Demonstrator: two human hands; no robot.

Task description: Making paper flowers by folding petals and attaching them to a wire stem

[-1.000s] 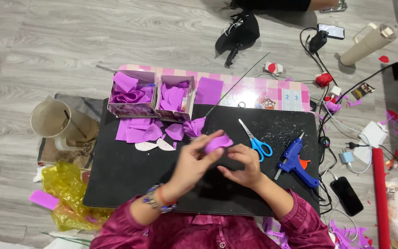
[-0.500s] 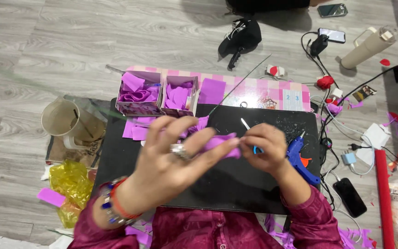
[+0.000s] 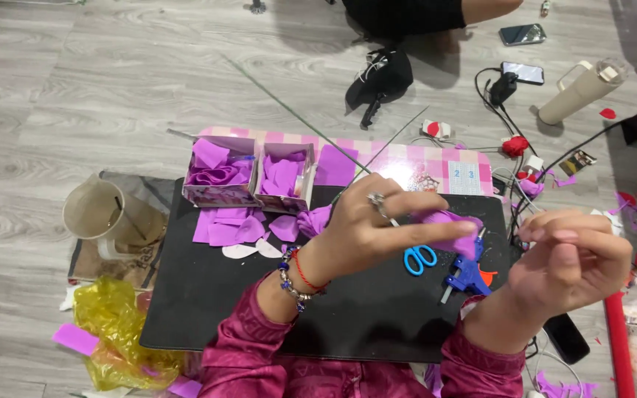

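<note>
Pale grey wood-plank floor (image 3: pixel 97 81), evenly lit, under a low black work board (image 3: pixel 208 295).

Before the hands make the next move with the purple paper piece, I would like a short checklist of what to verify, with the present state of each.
1. Left hand holds the purple paper piece in its fingertips: ok.
2. Right hand free, touching no paper: ok.
3. Blue scissors on the black mat, within reach: ok.
4. Blue glue gun lies on the mat near the right wrist: ok; whether it is hot: cannot tell.
5. Two boxes of purple petals upright and filled: ok.
</note>
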